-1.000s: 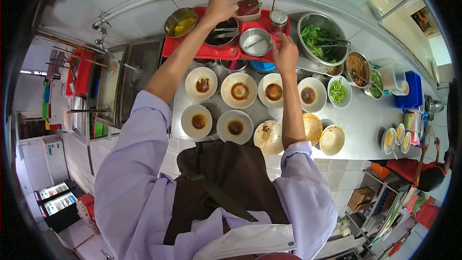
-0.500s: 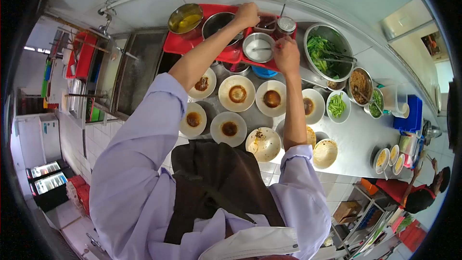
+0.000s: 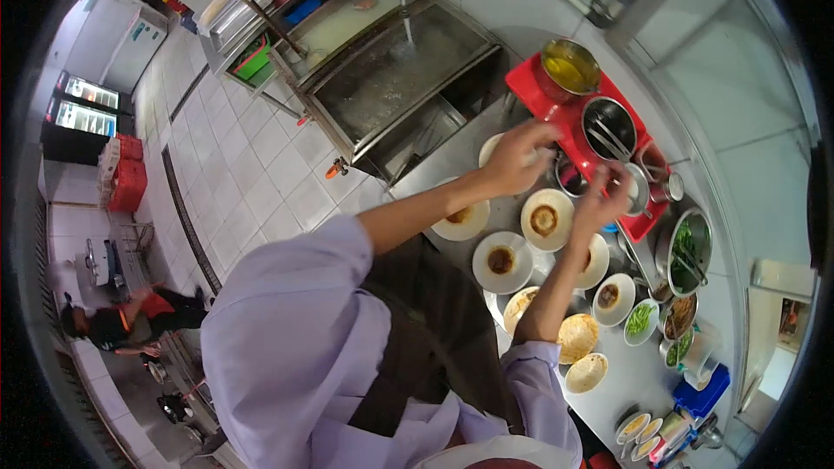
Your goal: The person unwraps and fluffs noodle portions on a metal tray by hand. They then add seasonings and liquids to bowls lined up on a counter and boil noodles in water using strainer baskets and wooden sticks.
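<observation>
Well to the left of a red tray [image 3: 523,85], a co-worker [image 3: 143,320] in black and red is standing across the kitchen. Closer to the tray, on its left, a sink [image 3: 373,82] is filling with water from a running tap [image 3: 403,9]. Below and left of the tray, a sauced bowl [image 3: 500,260] is sitting on a steel counter [image 3: 624,378] among others holding brown sauce. Just left of the tray, above these bowls, the worker's left hand [image 3: 521,159] is hovering, its fingers loosely bent and slightly parted; blur is hiding whether they are gripping anything. Below the tray, two stained bowls [image 3: 577,339] are lying side by side, near the worker's right forearm. At the tray's upper end, a pot of yellow liquid [image 3: 571,68] is standing, with a dark pot [image 3: 608,126] holding metal utensils next along. At the tray's lower edge, the right hand [image 3: 605,200] is overlapping a small steel bowl [image 3: 639,189] from the camera's angle, its fingers half curled and blurred; whether they are touching or holding the rim, one cannot tell. That bowl is resting toward the tray's lower end, a metal jar [image 3: 667,188] standing just right of it. Below the tray, a bowl of green stalks [image 3: 641,321] is sitting, while to the tray's lower right a large mixing bowl [image 3: 686,252] is holding leafy greens and tongs.
</observation>
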Demonstrator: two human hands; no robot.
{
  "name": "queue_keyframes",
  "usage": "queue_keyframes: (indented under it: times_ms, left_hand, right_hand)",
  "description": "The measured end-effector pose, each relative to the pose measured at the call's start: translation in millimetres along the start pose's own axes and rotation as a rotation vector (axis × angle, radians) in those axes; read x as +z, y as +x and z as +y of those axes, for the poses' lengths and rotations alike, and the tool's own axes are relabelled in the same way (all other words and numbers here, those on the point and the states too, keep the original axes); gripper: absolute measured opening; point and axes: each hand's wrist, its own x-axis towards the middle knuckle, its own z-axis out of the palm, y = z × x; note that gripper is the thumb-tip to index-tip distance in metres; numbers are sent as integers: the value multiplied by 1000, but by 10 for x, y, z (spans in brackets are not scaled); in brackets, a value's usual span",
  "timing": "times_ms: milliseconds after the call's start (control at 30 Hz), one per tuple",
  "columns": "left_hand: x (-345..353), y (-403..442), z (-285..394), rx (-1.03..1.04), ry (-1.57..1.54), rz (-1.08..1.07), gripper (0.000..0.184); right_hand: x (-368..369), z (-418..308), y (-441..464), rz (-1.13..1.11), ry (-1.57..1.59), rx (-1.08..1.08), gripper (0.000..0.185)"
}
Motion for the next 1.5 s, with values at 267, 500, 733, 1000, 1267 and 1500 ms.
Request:
queue_keyframes:
  times_ms: [267,500,733,1000,1267,1500]
  left_hand:
    - [-3386,-2302,-859,-733,347,435,20]
    - [-5842,-3841,-1351,-1035,715,408,25]
    - [-7264,-4528,-1131,-1235,858,623,25]
    - [-8856,-4458,-2059,-1241,740,731,23]
    - [-10642,-2706,-3123,-1091,659,656,19]
    - [-12097,-610,-3825,-494,771,653,18]
  right_hand:
    - [3360,-1049,46,-492,148,-271,18]
    - [6670,-194,1701,-320,-647,-821,61]
    - [7213,-864,1380,-591,-1003,-255,26]
    - [7743,-1157,1214,-368,-910,-193,51]
    - [7469,-2977,533,-271,-296,-91,23]
    - [8815,-4453,-768,-122,194,-85,16]
